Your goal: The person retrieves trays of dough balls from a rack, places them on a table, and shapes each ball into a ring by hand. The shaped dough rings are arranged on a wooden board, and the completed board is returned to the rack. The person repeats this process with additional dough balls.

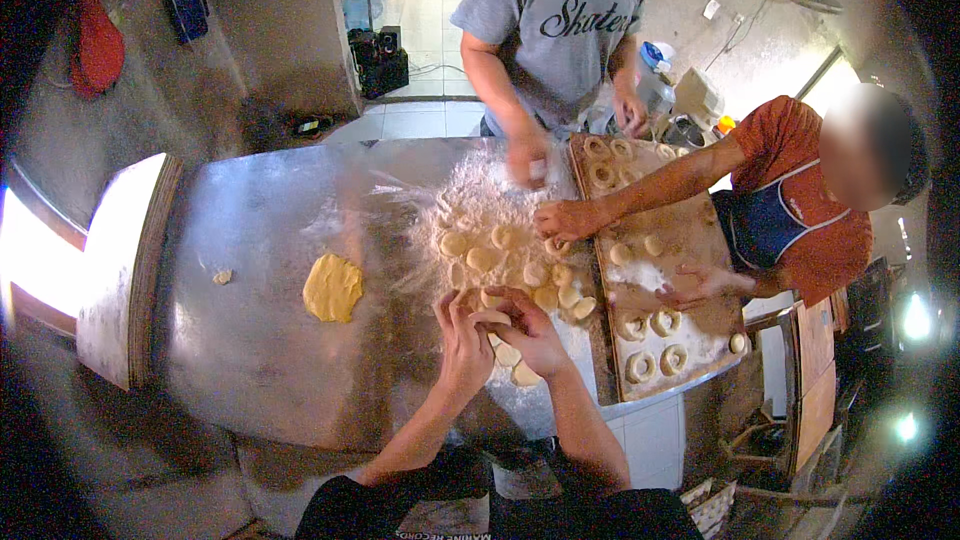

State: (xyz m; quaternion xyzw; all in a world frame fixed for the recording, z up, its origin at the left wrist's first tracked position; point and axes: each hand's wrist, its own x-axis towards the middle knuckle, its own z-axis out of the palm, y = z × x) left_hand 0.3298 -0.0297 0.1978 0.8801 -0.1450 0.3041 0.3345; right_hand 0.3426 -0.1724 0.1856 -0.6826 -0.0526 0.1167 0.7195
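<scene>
Both my hands are together over the floured part of the metal table. A small pale piece of dough (490, 318) is pinched between the fingers of my left hand (462, 342) and my right hand (531, 338). Just beyond them, several round dough pieces (482, 259) lie in scattered flour. A few more dough rounds (524, 373) rest beneath and beside my right hand. My fingers cover part of the piece I hold. Farther left, a flattened yellow lump of dough (333, 288) sits on the bare metal.
A wooden board (668, 273) with dough rings (673, 358) adjoins the flour on the right. A person in orange (800, 160) reaches across it to the dough. Opposite me, a person in a grey shirt (560, 30) has a hand in the flour. A dough scrap (222, 277) lies far left.
</scene>
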